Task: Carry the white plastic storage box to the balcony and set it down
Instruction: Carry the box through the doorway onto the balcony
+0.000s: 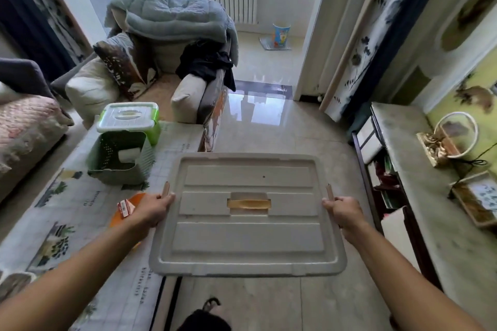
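Observation:
The white plastic storage box (247, 239) fills the lower middle of the head view, held above the floor; I see only its ribbed lid with a tan recessed handle in the centre. My left hand (153, 209) grips its left side by a tan latch, and my right hand (344, 212) grips the right side the same way. The box body below the lid is hidden. The balcony (269, 62) lies straight ahead through an open doorway, with pale tiles and a white radiator.
A low table (80, 209) to my left carries a green basket (121, 156) topped by a green-rimmed box. An armchair (172, 62) piled with bedding stands left of the doorway. A cabinet (430, 196) runs along the right. A colourful bin (281, 35) stands on the balcony floor.

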Tool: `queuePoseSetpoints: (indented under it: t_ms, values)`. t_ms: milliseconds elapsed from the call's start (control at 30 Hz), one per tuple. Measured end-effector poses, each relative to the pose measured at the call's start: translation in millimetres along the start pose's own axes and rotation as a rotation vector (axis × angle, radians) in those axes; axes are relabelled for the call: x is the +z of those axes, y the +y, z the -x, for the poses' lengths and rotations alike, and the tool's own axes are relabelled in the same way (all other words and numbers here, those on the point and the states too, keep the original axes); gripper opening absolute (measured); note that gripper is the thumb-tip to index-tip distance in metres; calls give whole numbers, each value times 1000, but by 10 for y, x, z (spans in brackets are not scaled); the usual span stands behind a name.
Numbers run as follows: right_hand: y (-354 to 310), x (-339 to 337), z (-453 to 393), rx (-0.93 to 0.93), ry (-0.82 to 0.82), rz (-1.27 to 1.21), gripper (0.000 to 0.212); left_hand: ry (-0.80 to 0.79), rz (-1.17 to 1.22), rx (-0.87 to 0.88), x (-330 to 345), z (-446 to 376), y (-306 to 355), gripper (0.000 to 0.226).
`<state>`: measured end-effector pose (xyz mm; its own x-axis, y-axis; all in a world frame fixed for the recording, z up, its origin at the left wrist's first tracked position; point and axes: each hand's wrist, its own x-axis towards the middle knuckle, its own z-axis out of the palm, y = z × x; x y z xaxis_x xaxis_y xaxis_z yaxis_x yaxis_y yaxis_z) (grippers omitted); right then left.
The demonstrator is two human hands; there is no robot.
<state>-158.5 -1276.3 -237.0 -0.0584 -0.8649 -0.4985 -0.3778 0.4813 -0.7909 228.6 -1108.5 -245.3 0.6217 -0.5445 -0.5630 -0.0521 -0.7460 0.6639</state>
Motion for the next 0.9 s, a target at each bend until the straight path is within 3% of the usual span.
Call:
queuePoseSetpoints:
  t_ms: [233,533,600,767,900]
  values:
    - [-541,84,-909,50,101,-66,25,-46,11,32,257,-924,1092,30]
    - [-1590,340,-1946,82,193,-165,10,-142,-1,90,317,-2099,2536,31]
    - [-1806,385,-2235,77,193,-168,6,-136,0,107,359,-2359,2828,31]
    - [-2290,507,-3146,36,236,-100,25,-78,-55,157,551,-3065,3508,38]
    - [-2762,558,-3942,23,190,-57,21,-47,-51,113,760,-3579,4023,38]
